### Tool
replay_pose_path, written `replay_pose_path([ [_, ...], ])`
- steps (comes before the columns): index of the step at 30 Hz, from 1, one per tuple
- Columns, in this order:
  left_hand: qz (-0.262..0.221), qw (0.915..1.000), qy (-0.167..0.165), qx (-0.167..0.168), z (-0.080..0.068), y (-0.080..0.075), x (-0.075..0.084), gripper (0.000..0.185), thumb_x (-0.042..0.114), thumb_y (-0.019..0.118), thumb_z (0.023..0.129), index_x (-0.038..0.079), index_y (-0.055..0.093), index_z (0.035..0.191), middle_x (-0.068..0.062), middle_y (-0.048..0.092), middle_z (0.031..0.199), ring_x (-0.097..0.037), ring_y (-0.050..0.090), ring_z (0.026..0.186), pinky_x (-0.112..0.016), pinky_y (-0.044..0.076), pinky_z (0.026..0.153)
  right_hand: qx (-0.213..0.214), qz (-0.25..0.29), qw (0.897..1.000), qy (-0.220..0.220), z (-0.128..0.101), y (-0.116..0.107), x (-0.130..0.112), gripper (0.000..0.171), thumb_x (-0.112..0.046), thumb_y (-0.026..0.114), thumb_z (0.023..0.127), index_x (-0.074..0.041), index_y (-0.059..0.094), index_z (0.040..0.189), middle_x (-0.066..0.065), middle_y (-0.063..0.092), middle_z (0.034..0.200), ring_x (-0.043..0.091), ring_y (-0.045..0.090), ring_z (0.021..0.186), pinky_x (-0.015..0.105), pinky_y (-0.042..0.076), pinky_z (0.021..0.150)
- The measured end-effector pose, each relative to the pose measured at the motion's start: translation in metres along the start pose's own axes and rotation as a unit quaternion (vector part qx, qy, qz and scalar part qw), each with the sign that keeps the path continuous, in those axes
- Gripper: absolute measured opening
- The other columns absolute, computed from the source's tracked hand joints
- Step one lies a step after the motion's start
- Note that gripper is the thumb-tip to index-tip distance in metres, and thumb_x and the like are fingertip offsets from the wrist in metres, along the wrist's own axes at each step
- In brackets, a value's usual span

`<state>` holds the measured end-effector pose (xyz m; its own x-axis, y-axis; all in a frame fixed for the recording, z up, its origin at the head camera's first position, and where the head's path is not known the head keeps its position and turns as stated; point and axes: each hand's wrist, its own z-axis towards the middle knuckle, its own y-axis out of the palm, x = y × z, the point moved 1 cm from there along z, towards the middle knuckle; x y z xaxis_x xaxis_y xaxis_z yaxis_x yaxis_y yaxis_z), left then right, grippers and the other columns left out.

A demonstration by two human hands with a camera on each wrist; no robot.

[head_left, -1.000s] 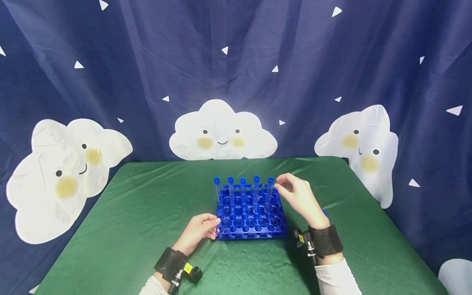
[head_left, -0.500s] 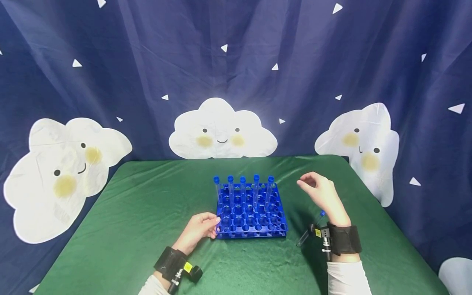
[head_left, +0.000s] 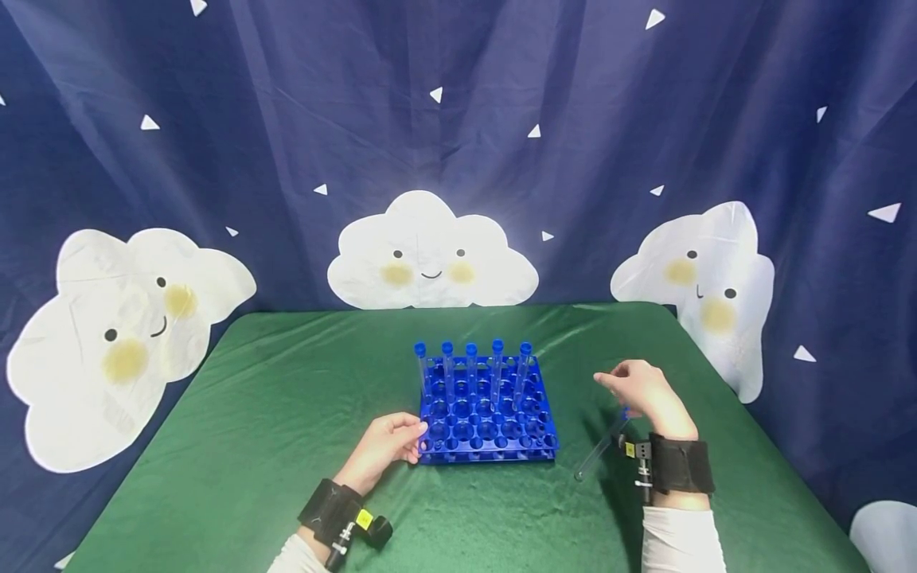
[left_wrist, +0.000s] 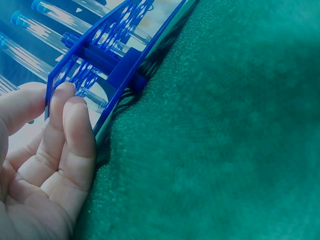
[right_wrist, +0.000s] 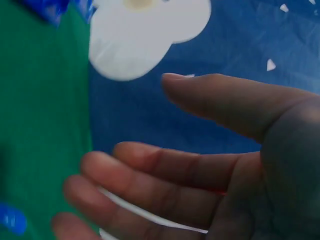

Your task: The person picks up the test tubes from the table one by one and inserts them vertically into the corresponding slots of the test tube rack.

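Green tablecloth (head_left: 286,414) bears blue rack (head_left: 487,434) holding five tubes (head_left: 472,368); left hand (head_left: 383,447) steadies it, right hand (head_left: 645,391) empty, relaxed.

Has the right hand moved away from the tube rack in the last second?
Yes. The right hand was at the rack's far right tube a second ago; it now hangs open to the rack's right, above a loose tube on the cloth.

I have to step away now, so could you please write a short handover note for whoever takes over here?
Left hand: fingers rest on the near left corner of the blue rack.
Right hand: empty, fingers relaxed, above the loose tube lying on the green cloth right of the rack.
Done: five capped tubes stand in the rack's back row.
Left: the loose tube is not yet picked up or racked.
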<state>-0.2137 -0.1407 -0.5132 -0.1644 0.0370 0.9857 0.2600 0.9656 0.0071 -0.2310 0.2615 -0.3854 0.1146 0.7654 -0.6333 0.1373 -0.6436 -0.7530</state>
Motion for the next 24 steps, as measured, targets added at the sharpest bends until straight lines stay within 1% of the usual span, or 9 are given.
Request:
replay_pose_path([
  [3,0.001,1.0000,-0.001,0.001,0.000,0.000,0.000,0.033,0.027,0.069,0.090,-0.003,0.062,0.103,-0.001,0.064,0.073,-0.012,0.061,0.062,-0.025,0.057,0.059,-0.008,-0.002,1.000,0.030,-0.001,-0.003,0.010,0.038,-0.036,0.058,0.094,-0.001,0.061,0.079,0.003,0.055,0.066,0.018,0.059,0.064,0.035,0.057,0.059],
  [6,0.000,1.0000,-0.002,0.001,-0.001,0.000,0.001,0.033,0.027,0.069,0.090,-0.003,0.062,0.102,-0.001,0.065,0.073,-0.012,0.060,0.062,-0.025,0.057,0.059,-0.012,0.000,0.999,0.052,0.002,-0.004,0.021,0.041,-0.036,0.059,0.093,-0.008,0.052,0.065,0.000,0.050,0.057,0.015,0.054,0.056,0.030,0.053,0.054],
  [9,-0.001,1.0000,-0.002,0.001,-0.001,0.001,0.002,0.031,0.026,0.069,0.090,-0.002,0.062,0.102,0.000,0.065,0.073,-0.012,0.060,0.062,-0.025,0.057,0.059,-0.017,0.012,0.997,0.073,0.005,-0.003,0.031,0.043,-0.035,0.060,0.092,-0.013,0.044,0.059,-0.002,0.046,0.053,0.012,0.050,0.051,0.028,0.050,0.051],
  [13,-0.004,1.0000,-0.004,0.001,-0.001,0.001,0.002,0.030,0.025,0.069,0.090,-0.001,0.062,0.101,-0.001,0.065,0.072,-0.012,0.060,0.062,-0.025,0.057,0.059,-0.028,0.014,0.995,0.095,0.009,0.001,0.040,0.040,-0.031,0.060,0.092,-0.011,0.044,0.061,-0.003,0.042,0.049,0.012,0.046,0.046,0.027,0.045,0.047],
  [16,-0.006,1.0000,-0.004,0.000,-0.001,0.001,0.001,0.030,0.026,0.070,0.090,-0.001,0.062,0.101,-0.001,0.065,0.072,-0.012,0.061,0.062,-0.025,0.057,0.059,-0.028,0.007,0.994,0.107,0.012,0.005,0.047,0.036,-0.028,0.061,0.091,-0.008,0.047,0.065,-0.003,0.043,0.047,0.012,0.048,0.044,0.027,0.045,0.045],
  [17,-0.006,1.0000,-0.004,0.000,-0.001,0.001,0.001,0.030,0.026,0.070,0.090,-0.001,0.062,0.101,-0.001,0.065,0.073,-0.012,0.061,0.062,-0.025,0.057,0.059,-0.027,0.004,0.994,0.109,0.013,0.007,0.048,0.037,-0.027,0.061,0.091,-0.007,0.047,0.064,-0.003,0.043,0.047,0.012,0.049,0.043,0.027,0.046,0.045],
  [21,-0.005,1.0000,-0.004,-0.001,-0.001,0.001,0.001,0.031,0.026,0.070,0.089,-0.001,0.062,0.101,0.000,0.065,0.073,-0.012,0.061,0.062,-0.025,0.057,0.059,-0.023,0.003,0.994,0.110,0.016,0.013,0.056,0.035,-0.024,0.063,0.089,-0.005,0.050,0.063,0.002,0.053,0.048,0.015,0.058,0.045,0.029,0.051,0.046],
  [24,-0.004,1.0000,-0.004,0.000,-0.001,0.001,0.001,0.031,0.026,0.070,0.089,-0.001,0.062,0.101,-0.001,0.064,0.072,-0.012,0.060,0.062,-0.025,0.057,0.058,-0.020,0.000,0.994,0.107,0.018,0.017,0.060,0.032,-0.023,0.064,0.087,0.001,0.055,0.068,0.008,0.060,0.054,0.018,0.062,0.048,0.031,0.054,0.048],
])
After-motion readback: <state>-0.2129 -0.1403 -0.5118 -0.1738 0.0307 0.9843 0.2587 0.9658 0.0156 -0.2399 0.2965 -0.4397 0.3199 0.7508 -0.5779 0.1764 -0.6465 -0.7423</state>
